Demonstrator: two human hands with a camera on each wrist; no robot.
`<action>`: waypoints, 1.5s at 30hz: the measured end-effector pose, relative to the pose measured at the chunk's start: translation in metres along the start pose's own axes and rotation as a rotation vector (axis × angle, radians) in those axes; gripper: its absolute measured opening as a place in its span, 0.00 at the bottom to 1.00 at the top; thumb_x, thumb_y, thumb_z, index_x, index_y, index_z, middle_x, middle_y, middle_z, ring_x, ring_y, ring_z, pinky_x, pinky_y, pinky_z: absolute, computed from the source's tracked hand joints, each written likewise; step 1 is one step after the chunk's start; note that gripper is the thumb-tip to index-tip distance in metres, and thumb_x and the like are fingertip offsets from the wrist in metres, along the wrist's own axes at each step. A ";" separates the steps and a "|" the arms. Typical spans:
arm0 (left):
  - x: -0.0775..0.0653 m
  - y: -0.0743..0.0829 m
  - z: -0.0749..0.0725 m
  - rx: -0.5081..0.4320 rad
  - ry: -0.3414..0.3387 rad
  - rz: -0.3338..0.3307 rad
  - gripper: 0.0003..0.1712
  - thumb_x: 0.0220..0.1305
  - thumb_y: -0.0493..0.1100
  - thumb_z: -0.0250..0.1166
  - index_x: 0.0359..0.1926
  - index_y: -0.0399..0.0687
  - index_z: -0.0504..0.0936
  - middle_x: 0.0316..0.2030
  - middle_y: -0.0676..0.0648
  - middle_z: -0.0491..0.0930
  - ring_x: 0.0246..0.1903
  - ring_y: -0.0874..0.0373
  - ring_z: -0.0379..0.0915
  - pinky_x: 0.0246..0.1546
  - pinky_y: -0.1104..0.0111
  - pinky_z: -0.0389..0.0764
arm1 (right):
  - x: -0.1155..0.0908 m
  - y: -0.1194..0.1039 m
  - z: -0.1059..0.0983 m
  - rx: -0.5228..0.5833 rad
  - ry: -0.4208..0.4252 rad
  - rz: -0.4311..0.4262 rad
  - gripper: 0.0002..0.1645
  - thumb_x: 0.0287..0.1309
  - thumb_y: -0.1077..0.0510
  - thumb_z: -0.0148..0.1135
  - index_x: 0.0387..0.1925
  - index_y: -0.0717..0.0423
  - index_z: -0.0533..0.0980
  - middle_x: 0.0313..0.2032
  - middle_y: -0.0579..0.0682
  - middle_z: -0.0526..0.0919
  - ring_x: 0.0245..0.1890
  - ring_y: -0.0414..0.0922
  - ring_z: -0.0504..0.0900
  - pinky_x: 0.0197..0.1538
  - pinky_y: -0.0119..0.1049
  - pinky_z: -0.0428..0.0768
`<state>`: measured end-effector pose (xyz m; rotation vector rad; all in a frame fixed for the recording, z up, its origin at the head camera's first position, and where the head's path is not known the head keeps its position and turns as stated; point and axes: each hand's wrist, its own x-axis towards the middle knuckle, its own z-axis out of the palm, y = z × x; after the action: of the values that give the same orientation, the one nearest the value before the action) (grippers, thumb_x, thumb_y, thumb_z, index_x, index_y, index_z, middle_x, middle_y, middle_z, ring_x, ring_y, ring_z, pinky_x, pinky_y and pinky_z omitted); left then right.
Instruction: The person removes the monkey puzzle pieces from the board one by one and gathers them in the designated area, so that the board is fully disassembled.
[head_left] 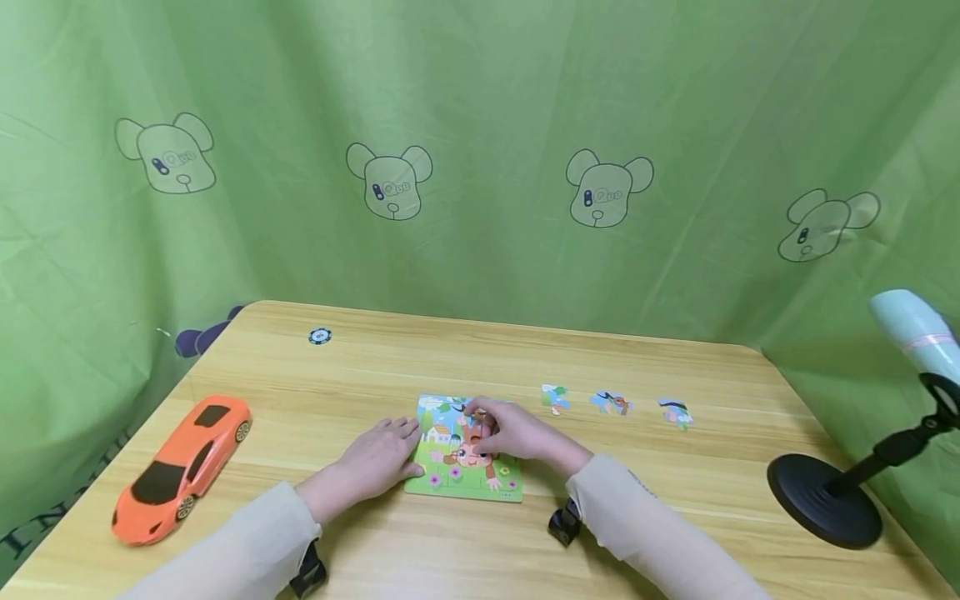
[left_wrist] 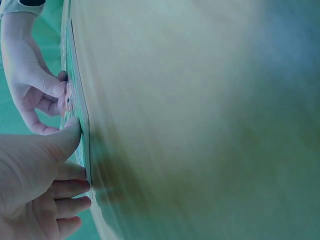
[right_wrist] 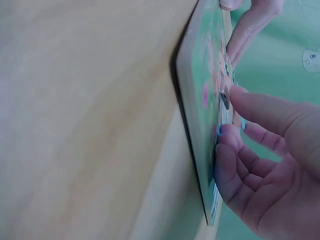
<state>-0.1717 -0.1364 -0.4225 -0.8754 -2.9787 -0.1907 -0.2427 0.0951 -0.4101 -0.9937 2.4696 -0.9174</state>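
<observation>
A flat jigsaw puzzle board (head_left: 465, 490) with a cartoon animal, a house and flowers lies on the wooden table. My left hand (head_left: 378, 458) rests against its left edge, thumb on the near corner area and fingers extended along the side. Over the right half of the board, my right hand (head_left: 517, 429) pinches a puzzle piece (right_wrist: 225, 98) between thumb and fingers. That piece sits slightly tilted at the board's surface in the right wrist view; the fingers hide much of it. Three loose pieces lie right of the board: one (head_left: 556, 399), another (head_left: 611, 403) and a third (head_left: 677, 413).
An orange toy car (head_left: 183, 471) stands at the table's left side. Near the back left edge lies a poker chip (head_left: 320, 336). On the right, a black round-based stand (head_left: 825, 502) carries a pale blue cylinder (head_left: 917, 329). Green curtain (head_left: 495, 267) hangs behind the table.
</observation>
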 end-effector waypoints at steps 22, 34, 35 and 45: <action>-0.001 0.002 -0.003 -0.010 -0.008 -0.001 0.35 0.59 0.52 0.62 0.57 0.28 0.69 0.57 0.33 0.68 0.58 0.40 0.63 0.60 0.51 0.61 | -0.004 0.014 -0.011 0.407 0.089 0.141 0.16 0.59 0.65 0.57 0.49 0.61 0.67 0.30 0.53 0.80 0.22 0.47 0.79 0.28 0.40 0.81; -0.001 0.001 -0.003 -0.015 -0.013 -0.007 0.35 0.59 0.52 0.62 0.58 0.28 0.69 0.58 0.33 0.67 0.58 0.40 0.62 0.60 0.51 0.60 | -0.034 0.024 -0.038 0.487 0.155 0.157 0.12 0.59 0.64 0.58 0.42 0.68 0.71 0.33 0.60 0.77 0.25 0.49 0.80 0.34 0.48 0.82; -0.001 0.002 -0.003 -0.013 -0.013 -0.005 0.35 0.59 0.52 0.62 0.58 0.28 0.69 0.58 0.33 0.68 0.58 0.40 0.62 0.60 0.51 0.60 | -0.038 0.026 -0.040 0.492 0.163 0.164 0.12 0.58 0.65 0.58 0.42 0.68 0.71 0.32 0.60 0.77 0.25 0.48 0.79 0.34 0.48 0.82; -0.001 0.001 -0.003 -0.007 -0.006 0.002 0.35 0.59 0.53 0.61 0.57 0.29 0.69 0.58 0.33 0.68 0.58 0.40 0.63 0.60 0.52 0.61 | -0.078 0.043 -0.065 0.443 0.252 0.197 0.12 0.60 0.64 0.57 0.41 0.71 0.71 0.28 0.58 0.78 0.26 0.47 0.77 0.31 0.39 0.82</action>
<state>-0.1702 -0.1366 -0.4199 -0.8820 -2.9844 -0.1986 -0.2418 0.2023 -0.3862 -0.5029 2.3393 -1.5074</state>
